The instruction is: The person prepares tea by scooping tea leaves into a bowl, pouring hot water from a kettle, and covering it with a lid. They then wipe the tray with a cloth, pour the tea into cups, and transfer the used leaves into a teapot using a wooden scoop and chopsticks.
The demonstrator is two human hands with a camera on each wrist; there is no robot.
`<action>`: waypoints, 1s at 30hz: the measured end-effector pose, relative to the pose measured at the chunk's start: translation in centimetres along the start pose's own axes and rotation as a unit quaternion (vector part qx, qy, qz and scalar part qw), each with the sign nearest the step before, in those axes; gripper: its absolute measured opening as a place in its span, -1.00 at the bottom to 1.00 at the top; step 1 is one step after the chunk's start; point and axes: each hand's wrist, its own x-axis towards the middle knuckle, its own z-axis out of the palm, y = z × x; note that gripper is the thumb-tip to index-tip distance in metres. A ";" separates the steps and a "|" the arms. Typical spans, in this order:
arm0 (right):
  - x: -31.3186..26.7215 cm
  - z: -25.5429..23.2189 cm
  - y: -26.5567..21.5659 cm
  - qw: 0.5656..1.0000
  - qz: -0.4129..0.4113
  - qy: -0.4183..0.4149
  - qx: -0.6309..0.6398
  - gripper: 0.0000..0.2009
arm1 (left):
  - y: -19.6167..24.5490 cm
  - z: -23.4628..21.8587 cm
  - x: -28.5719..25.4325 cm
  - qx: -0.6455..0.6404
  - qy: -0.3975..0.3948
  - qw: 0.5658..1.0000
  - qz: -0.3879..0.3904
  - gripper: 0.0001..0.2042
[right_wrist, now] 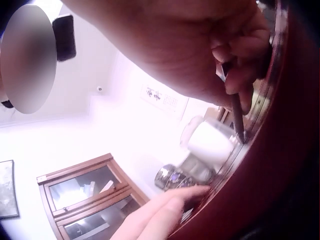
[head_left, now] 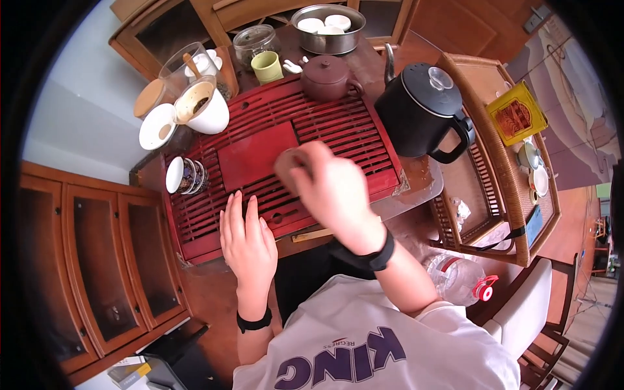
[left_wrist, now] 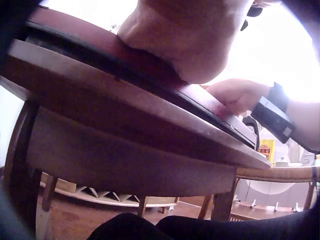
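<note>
A slatted red tea tray (head_left: pixel 260 156) lies on the table. My left hand (head_left: pixel 250 240) rests on its near edge, fingers straight; the left wrist view shows the same hand (left_wrist: pixel 185 40) from below. Over the tray's middle, my right hand (head_left: pixel 335 188) grips a brown item (head_left: pixel 286 170), blurred in the head view. The right wrist view shows this hand (right_wrist: pixel 200 55) with curled fingers and a dark, narrow part (right_wrist: pixel 237 117) of the item pointing down at the tray. Its full shape is hidden.
Patterned cups (head_left: pixel 188 175) and a white strainer cup (head_left: pixel 207 110) stand left. A brown teapot (head_left: pixel 325 78) and green cup (head_left: pixel 266 67) are at the back, near a metal bowl (head_left: pixel 328 40). A black kettle (head_left: pixel 422 107) stands right, beside a wicker cart (head_left: pixel 478 153).
</note>
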 end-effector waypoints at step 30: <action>4.6 0.8 -0.8 0.997 -0.023 -0.038 -0.066 -0.75 | -0.1 0.3 0.1 0.007 0.017 1.000 0.006 -0.65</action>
